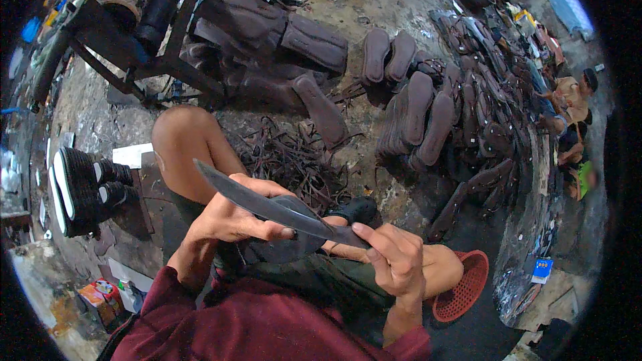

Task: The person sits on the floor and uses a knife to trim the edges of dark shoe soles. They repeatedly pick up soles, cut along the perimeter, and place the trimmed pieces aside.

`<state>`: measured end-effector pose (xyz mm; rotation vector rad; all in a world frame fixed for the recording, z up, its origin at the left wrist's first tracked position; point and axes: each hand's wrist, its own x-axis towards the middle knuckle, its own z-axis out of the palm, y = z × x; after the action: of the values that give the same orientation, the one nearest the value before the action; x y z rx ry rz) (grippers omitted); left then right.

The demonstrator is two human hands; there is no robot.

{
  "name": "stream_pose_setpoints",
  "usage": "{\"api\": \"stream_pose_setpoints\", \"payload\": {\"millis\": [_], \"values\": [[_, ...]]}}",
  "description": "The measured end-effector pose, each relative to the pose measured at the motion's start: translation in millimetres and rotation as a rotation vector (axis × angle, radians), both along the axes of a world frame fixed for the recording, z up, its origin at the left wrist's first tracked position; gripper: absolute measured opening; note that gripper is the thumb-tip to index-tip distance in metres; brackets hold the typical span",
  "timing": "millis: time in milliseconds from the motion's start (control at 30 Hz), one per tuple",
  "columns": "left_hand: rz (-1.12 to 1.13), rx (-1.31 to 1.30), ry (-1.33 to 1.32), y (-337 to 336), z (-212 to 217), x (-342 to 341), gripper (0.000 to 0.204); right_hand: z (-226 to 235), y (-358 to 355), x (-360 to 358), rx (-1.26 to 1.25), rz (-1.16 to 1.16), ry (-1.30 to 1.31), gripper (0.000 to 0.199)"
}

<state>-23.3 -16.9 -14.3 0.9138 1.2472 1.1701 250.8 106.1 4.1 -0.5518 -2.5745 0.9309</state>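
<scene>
My right hand is closed around the handle end of a long knife with a curved grey blade. The blade runs up and left across my left hand, its tip past the knuckles. My left hand is closed on a dark, flat, rounded sole piece, its thumb lying along the near side of the blade. The blade covers part of this piece, so whether its edge touches it I cannot tell. Beyond my hands lies a heap of thin dark trimmed strips.
Brown soles stand stacked ahead to the right, near a large pile of sandals. Sole sheets lie ahead. A black metal stand is far left, black-and-white sandals at left. A red basket sits beside my right knee.
</scene>
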Motion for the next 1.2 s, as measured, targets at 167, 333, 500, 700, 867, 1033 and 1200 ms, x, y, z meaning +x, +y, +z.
{"api": "stream_pose_setpoints", "payload": {"millis": [167,333,500,700,867,1033,1200], "values": [[-0.046,-0.017,0.005,5,-12,-4,0.040,-9,-5,-41,-0.030,-0.012,0.129,0.040],[-0.244,-0.063,0.049,20,-4,4,0.037,-24,-1,-57,0.017,0.060,0.173,0.037],[-0.113,0.790,-0.835,62,-87,-27,0.040,-55,-10,-35,-0.841,-0.376,0.486,0.061],[-0.083,1.113,-1.347,129,-100,-1,0.057,-56,-46,-53,-1.215,-0.455,0.317,0.060],[0.278,0.579,-1.126,145,-77,21,0.060,-55,-34,-45,-1.316,-0.696,0.377,0.051],[0.862,-0.174,-0.438,133,-153,9,0.040,-108,54,-15,-0.925,-1.228,0.792,0.047],[0.787,-0.173,-0.459,137,-168,36,0.035,-149,166,40,-0.703,-1.459,0.871,0.039]]}}
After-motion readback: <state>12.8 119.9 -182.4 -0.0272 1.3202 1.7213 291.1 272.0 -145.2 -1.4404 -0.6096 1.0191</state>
